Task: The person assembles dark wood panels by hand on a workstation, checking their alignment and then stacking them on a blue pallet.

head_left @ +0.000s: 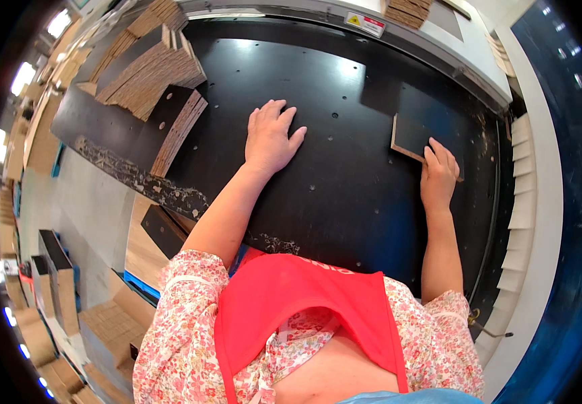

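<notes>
My left hand [272,138] lies palm down on a black work surface [331,175], fingers spread and nothing in them. Off to the right, my right hand [441,172] grips the near right part of a small dark board [413,135]. That board is rectangular, with a brown chipboard edge showing on its left and near sides. It lies on or just above the surface; I cannot tell which. Part of the right hand's grip is hidden under the fingers.
Stacked dark chipboard panels [146,77] stand at the far left, with a shorter stack [182,131] nearer my left arm. A machine beam [291,15] with a warning label [365,24] crosses the far side. White slats [521,195] line the right edge. Boxes and panels [55,276] stand on the floor at left.
</notes>
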`<state>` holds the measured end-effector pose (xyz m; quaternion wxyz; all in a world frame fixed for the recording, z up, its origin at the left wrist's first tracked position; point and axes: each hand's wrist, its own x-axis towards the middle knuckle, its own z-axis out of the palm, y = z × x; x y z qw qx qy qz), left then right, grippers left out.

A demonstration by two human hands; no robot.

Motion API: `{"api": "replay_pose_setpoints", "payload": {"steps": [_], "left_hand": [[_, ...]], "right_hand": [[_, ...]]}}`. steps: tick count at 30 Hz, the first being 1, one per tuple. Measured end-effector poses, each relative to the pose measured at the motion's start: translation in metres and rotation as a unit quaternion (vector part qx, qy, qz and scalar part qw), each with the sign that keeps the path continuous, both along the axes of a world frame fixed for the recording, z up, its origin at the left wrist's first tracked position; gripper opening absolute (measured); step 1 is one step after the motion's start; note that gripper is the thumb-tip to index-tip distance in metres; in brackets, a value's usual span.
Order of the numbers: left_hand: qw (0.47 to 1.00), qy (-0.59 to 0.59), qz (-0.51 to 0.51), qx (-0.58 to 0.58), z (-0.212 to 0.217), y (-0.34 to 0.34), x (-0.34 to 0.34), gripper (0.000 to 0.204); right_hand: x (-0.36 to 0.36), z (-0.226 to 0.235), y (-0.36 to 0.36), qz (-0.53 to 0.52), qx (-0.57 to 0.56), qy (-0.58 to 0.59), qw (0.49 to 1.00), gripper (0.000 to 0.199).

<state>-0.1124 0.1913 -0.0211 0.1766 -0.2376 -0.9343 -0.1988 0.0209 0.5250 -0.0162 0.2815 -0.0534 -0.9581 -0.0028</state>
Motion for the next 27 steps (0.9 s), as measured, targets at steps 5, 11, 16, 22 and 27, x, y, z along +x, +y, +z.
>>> {"api": "replay_pose_setpoints", "payload": {"steps": [5, 11, 16, 22, 27], "left_hand": [[1.0, -0.019, -0.003, 0.009, 0.0021, -0.0029, 0.0015, 0.044], [0.999, -0.027, -0.01, 0.02, 0.0022, -0.0051, 0.0018, 0.043], [0.999, -0.031, -0.011, 0.023, 0.0031, -0.0051, 0.0015, 0.043], [0.999, -0.024, -0.014, 0.025, 0.0019, -0.0053, 0.0013, 0.043], [0.999, -0.031, -0.013, 0.025, 0.0004, -0.0058, 0.0001, 0.043]], "right_hand": [[0.0006, -0.0027, 0.0036, 0.003, -0.019, -0.008, 1.0, 0.025], [-0.0004, 0.0, 0.004, 0.008, -0.032, -0.005, 0.999, 0.027], [-0.0002, -0.0007, 0.0051, 0.019, -0.045, 0.003, 0.999, 0.028], [0.0007, -0.0021, 0.0058, 0.021, -0.045, 0.009, 0.999, 0.029], [0.0005, -0.0015, 0.0051, 0.023, -0.051, 0.011, 0.998, 0.029]]}}
